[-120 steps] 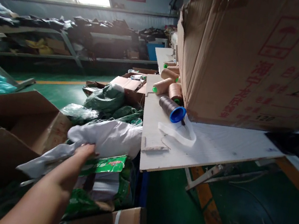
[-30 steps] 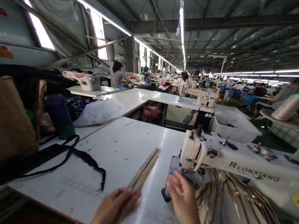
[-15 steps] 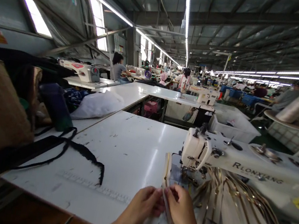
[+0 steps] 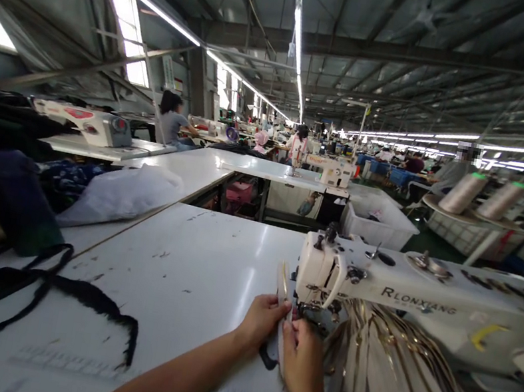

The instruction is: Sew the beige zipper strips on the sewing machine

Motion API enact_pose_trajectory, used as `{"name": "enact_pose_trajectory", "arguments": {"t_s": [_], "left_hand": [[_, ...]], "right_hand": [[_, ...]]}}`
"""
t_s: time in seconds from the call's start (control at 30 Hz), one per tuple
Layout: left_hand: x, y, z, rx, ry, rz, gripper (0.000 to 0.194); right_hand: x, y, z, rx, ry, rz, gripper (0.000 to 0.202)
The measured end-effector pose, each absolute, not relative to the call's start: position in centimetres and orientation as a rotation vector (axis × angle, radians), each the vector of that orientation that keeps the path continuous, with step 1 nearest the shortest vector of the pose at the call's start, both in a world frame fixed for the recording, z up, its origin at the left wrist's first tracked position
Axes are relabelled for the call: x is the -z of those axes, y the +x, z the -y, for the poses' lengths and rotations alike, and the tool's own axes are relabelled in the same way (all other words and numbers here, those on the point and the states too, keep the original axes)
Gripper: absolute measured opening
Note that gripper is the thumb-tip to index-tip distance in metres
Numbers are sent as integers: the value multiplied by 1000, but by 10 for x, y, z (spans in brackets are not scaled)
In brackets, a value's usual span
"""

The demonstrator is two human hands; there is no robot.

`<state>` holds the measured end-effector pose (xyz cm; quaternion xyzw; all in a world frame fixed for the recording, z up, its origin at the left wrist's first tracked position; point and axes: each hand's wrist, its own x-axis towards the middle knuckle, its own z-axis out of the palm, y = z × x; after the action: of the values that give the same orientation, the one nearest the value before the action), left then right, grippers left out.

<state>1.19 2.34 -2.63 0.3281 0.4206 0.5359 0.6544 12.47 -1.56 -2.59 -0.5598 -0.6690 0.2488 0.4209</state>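
Note:
A beige zipper strip (image 4: 282,282) with a gold line along it runs up beside the needle end of the white sewing machine (image 4: 329,272). My left hand (image 4: 265,318) pinches the strip near its middle, fingers closed. Just below and to the right, my right hand (image 4: 300,351) grips its lower part, thumb and fingers together. Parts of the strip are hidden by both hands. To the right, under the machine arm, hangs and lies a big bundle of similar beige zipper strips (image 4: 379,365) with gold edges.
Black fabric strips (image 4: 94,298) lie on the white table (image 4: 201,253) at left, beside white cloth (image 4: 125,192). A ruler scale (image 4: 60,360) runs near the front. Beyond stand a white bin (image 4: 381,227), thread cones (image 4: 465,193), another sewing machine (image 4: 337,172) and several seated people.
The camera view has turned right. My left hand has moved up along the zipper strip, toward the machine's needle end; my right hand stays on the lower part.

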Motion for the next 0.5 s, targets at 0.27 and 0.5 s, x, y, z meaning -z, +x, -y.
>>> {"name": "enact_pose_trajectory", "arguments": {"t_s": [0.27, 0.5], "left_hand": [[29, -13, -41, -1333, 691, -1157, 21], [25, -42, -53, -1406, 942, -1397, 21]], "right_hand": [[28, 110, 36, -594, -1342, 1833, 32], [41, 105, 49, -592, -1372, 1852, 37]]}}
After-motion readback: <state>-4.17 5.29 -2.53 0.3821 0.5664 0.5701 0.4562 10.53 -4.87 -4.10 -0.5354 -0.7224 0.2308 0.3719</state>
